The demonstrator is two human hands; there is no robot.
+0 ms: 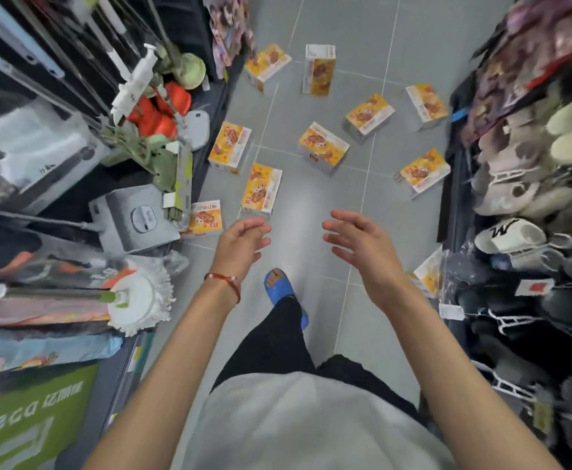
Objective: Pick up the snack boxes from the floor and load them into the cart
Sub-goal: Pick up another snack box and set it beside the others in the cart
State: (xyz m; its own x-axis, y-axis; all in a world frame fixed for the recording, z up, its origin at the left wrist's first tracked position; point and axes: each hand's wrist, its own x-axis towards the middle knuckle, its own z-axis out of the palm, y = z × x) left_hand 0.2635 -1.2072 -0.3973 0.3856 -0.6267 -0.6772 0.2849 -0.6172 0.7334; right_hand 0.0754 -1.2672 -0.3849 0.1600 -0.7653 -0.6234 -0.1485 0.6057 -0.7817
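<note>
While the yellow snack boxes point(323, 147) are lying scattered over the grey tiled floor point(311, 205) across the upper middle of the frame, both hands are hovering just below them, holding nothing. The nearest box point(261, 189) is lying flat just above the left hand point(240, 240), apart from its fingertips. A second box point(206, 218) is sitting at centre left, against the foot of the left shelving. A half-hidden box point(427, 274) is showing at centre right, beside the right-hand rack. The left hand, wearing a red string bracelet point(225, 283), is reaching forward with fingers loosely spread. The right hand point(355, 240) is likewise reaching with relaxed, open fingers, palm turned inward. Below them a blue slipper point(279, 286) is standing on the tiles. A white mop head point(142, 293) is lying at the left edge, and shelved slippers point(511, 232) are filling the right.
</note>
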